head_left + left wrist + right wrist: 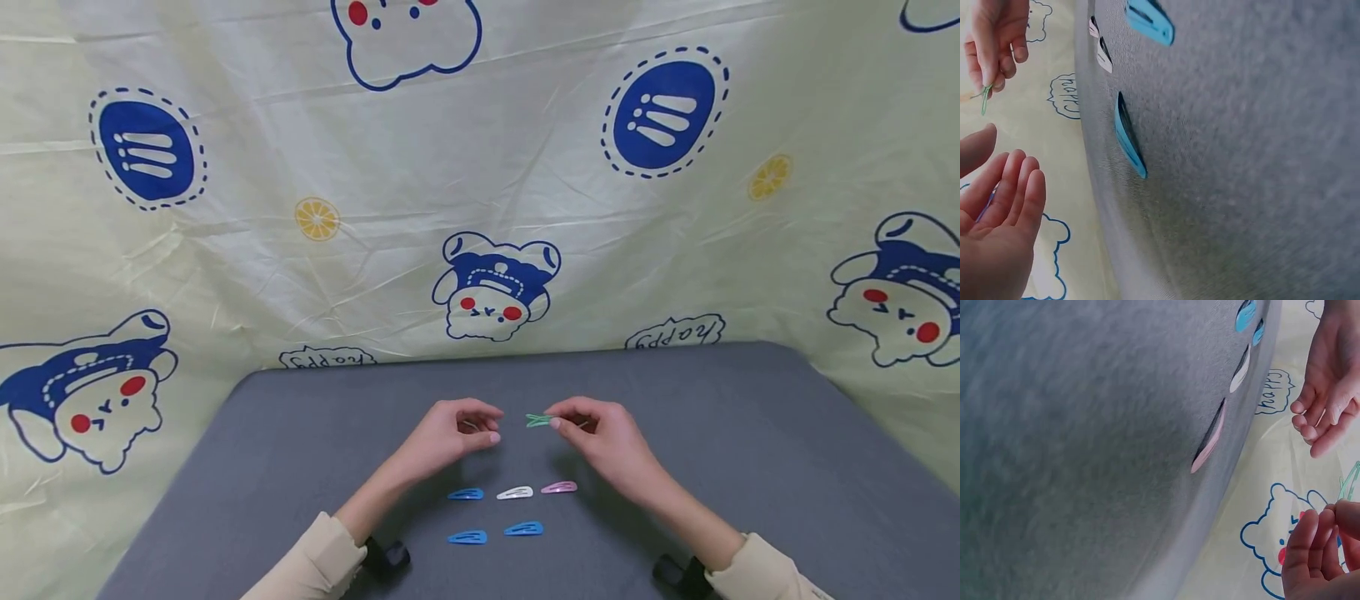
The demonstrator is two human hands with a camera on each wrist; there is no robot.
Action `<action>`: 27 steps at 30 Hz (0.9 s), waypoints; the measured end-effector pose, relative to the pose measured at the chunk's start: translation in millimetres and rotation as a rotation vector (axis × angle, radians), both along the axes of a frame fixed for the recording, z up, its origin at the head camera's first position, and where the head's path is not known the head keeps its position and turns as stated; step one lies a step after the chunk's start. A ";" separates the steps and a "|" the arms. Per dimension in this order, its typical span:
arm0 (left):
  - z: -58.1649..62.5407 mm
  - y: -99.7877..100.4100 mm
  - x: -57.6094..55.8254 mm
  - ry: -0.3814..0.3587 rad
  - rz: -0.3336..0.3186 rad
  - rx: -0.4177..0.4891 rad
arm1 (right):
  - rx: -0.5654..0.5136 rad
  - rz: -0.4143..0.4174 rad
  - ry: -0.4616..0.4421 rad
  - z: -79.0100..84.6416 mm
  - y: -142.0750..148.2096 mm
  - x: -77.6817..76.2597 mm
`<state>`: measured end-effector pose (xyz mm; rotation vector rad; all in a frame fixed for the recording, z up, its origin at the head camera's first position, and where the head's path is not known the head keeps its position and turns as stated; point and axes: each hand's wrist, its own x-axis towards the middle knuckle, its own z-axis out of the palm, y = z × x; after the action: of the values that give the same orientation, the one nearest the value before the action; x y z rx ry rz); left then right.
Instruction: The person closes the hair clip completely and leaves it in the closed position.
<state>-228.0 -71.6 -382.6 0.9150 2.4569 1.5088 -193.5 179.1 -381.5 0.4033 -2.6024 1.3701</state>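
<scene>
Between thumb and fingertips my right hand (pixel 606 429) pinches a green snap hair clip (pixel 537 421) above the table; its narrow arms stand spread apart. My left hand (pixel 459 429) hovers just left of the clip, holding nothing, its fingers loosely bent and the thumb apart from them. On the table nearer me lie several other snap clips. The back row has a blue clip (pixel 467 494), a white clip (pixel 515 493) and a pink clip (pixel 559 487). In front of them are two more blue clips, a left one (pixel 468 537) and a right one (pixel 523 529).
A dark grey cloth covers the table (pixel 300 450). Behind it hangs a pale curtain (pixel 390 275) printed with cartoon bears and orange slices. Black straps (pixel 386 558) circle both wrists near the beige sleeves.
</scene>
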 end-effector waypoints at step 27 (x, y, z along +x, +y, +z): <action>15.6 -7.9 47.3 0.032 0.157 0.068 | -0.044 -0.052 0.124 12.2 -18.2 43.2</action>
<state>-180.7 -79.4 -367.0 0.7788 2.5686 1.6485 -150.3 160.8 -369.3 0.3975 -2.4612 1.3385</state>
